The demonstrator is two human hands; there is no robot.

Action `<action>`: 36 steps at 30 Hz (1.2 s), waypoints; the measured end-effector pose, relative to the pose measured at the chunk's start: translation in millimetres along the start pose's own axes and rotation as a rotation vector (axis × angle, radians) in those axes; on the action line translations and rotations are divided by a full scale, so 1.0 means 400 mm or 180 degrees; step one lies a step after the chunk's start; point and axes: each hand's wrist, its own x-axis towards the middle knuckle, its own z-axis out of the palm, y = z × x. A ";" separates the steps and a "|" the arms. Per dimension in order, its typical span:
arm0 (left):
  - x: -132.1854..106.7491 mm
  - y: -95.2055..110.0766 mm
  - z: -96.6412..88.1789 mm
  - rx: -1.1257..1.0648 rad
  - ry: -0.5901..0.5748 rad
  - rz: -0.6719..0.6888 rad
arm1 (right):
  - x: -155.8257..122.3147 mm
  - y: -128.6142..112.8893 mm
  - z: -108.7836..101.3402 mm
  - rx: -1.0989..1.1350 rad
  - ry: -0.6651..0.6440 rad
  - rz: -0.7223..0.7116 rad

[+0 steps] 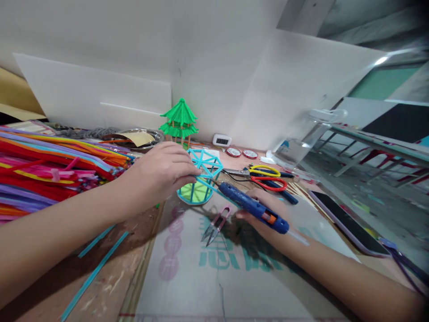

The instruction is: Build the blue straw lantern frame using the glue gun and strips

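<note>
My left hand (164,172) is closed in a pinch on a thin turquoise stick at the edge of a turquoise stick frame (201,176). The frame stands on a round base with a green disc inside. My right hand (264,210) grips a blue glue gun (253,208); its nozzle points at the frame where my left fingers hold the stick. Small thread snips (216,225) lie on the printed sheet (208,268) just in front of the frame.
A big pile of coloured pipe cleaners (50,165) fills the left. A green pagoda model (180,120), a small digital timer (221,140), yellow and red scissors (268,176), a phone (348,222) and loose turquoise sticks (97,268) lie around.
</note>
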 end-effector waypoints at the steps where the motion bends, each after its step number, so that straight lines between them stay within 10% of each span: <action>1: 0.000 0.000 0.000 0.0003 0.0001 0.0001 | -0.001 0.000 0.000 -0.0020 -0.0019 0.0028; 36: -0.005 -0.009 0.006 0.0007 0.0028 0.0070 | 0.001 0.000 -0.002 0.0016 -0.0026 0.0116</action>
